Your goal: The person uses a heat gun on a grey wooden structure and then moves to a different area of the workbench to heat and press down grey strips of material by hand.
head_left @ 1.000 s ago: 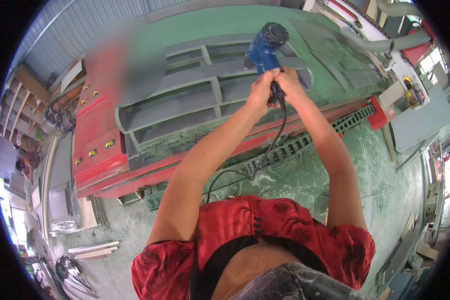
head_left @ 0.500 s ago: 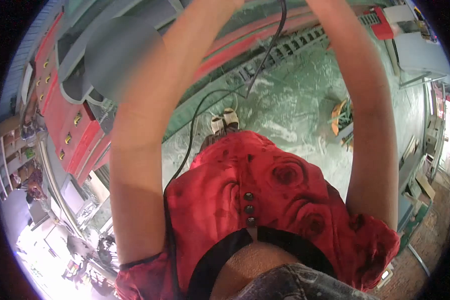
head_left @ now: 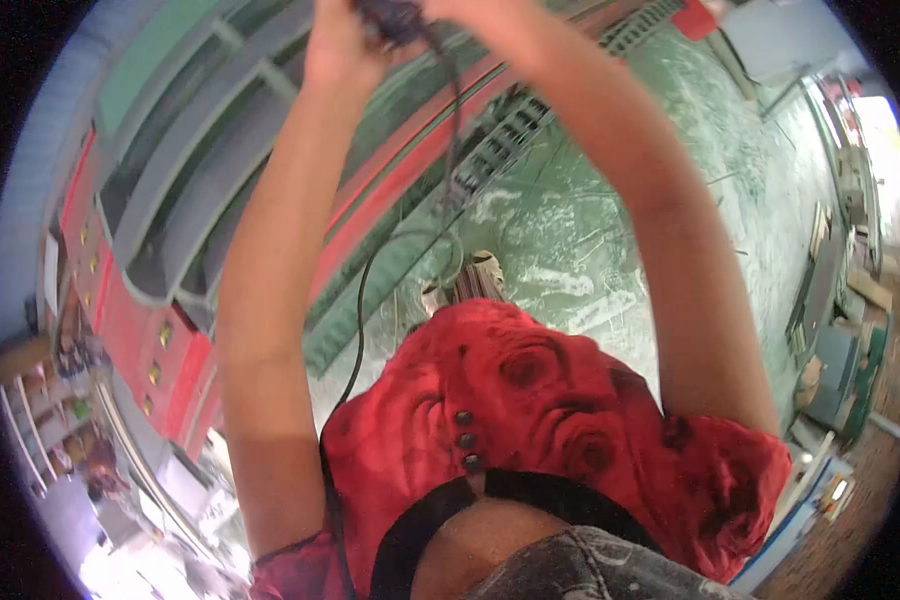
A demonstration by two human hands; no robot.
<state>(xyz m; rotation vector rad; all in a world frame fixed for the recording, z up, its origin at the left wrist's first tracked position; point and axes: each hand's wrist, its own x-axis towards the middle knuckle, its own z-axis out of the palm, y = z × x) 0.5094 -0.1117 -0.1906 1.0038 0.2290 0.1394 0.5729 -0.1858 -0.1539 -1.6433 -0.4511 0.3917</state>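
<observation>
At the top edge, my left hand (head_left: 345, 50) is closed around a dark corded device (head_left: 395, 20) whose exact kind is blurred. My right hand (head_left: 475, 12) meets the same device from the right; it looks closed on it, though its fingers are smeared and partly cut off by the frame edge. A black cable (head_left: 457, 110) runs down from the device between my arms, loops near the floor and comes back up along my left side. Both hands are over a large grey metal frame (head_left: 220, 120) with curved ribs and a red edge.
A red panel with yellow fittings (head_left: 155, 350) stands at the left. A dark slotted metal strip (head_left: 510, 135) runs along the frame's base. My feet (head_left: 485, 270) stand on the scuffed green floor (head_left: 570, 270). Boards and boxes (head_left: 845, 350) are stacked at the right, shelves (head_left: 45, 420) at the left.
My hands and the dark device have come into view at the top as my arms swung left. The right forearm crosses further toward the left. The camera view has turned and shifted.
</observation>
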